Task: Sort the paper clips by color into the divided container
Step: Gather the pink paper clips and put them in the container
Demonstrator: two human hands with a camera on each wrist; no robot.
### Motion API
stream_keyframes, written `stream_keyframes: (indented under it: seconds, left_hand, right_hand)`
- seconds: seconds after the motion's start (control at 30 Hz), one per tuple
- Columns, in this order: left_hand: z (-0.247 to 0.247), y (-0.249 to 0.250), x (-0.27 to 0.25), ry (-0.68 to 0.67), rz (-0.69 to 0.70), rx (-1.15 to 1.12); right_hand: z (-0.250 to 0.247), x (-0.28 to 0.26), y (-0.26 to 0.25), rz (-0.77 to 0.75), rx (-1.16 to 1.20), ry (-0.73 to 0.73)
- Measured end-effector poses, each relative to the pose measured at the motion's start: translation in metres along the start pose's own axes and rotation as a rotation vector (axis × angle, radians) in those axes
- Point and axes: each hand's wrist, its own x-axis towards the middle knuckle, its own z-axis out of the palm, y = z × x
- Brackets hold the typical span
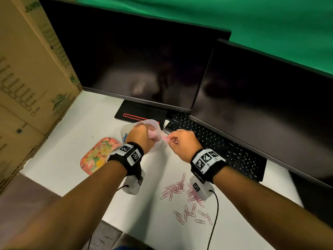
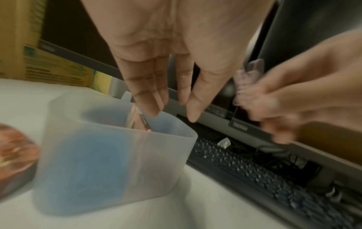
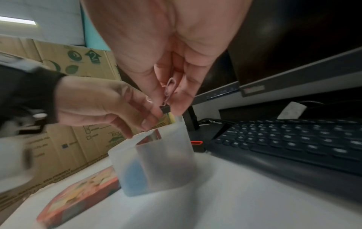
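While pink clips (image 1: pixel 182 195) lie loose on the desk (image 1: pixel 63 168) near me, my right hand (image 1: pixel 182 143) pinches a few pink clips (image 3: pixel 169 89) just beside the container (image 2: pixel 109 155). My left hand (image 1: pixel 142 138) hangs over its rim, fingers (image 2: pixel 150 99) relaxed, gripping nothing. Blue clips (image 1: pixel 125 137) sit in the left compartment. Best bet: feed pink singly into the other compartment, low over the rim.

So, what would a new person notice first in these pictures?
Two hands meet over a translucent container on the white desk: the right hand pinches pink paper clips, the left hand hovers at the rim. More loose pink clips lie nearer the person, below two dark monitors.
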Motion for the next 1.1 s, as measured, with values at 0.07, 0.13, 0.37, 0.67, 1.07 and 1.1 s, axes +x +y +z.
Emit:
stream_keyframes:
  seconds: [0.07, 0.13, 0.37, 0.67, 1.07, 1.1]
  left_hand:
    - [-0.008, -0.005, -0.017, 0.033, 0.009, -0.071]
    - [-0.009, -0.013, -0.033, 0.010, -0.007, -0.090]
    - [0.010, -0.037, -0.066, -0.078, -0.045, -0.127]
    - [0.057, -0.008, -0.076, -0.381, 0.145, 0.018]
    - [0.109, 0.005, -0.117, -0.612, 0.665, 0.315]
    - [0.110, 0.004, -0.119, -0.627, 0.706, 0.315]
  right_hand:
    - [0.001, 0.021, -0.016, 0.006, -0.023, -0.027]
    - [0.009, 0.040, -0.027, 0.011, -0.076, -0.063]
    - [0.029, 0.065, -0.035, 0.129, -0.129, -0.134]
    - [0.021, -0.020, 0.052, 0.162, -0.107, -0.068]
    - [0.065, -0.143, 0.096, 0.050, -0.254, -0.390]
    - [0.066, -0.151, 0.094, 0.011, -0.230, -0.377]
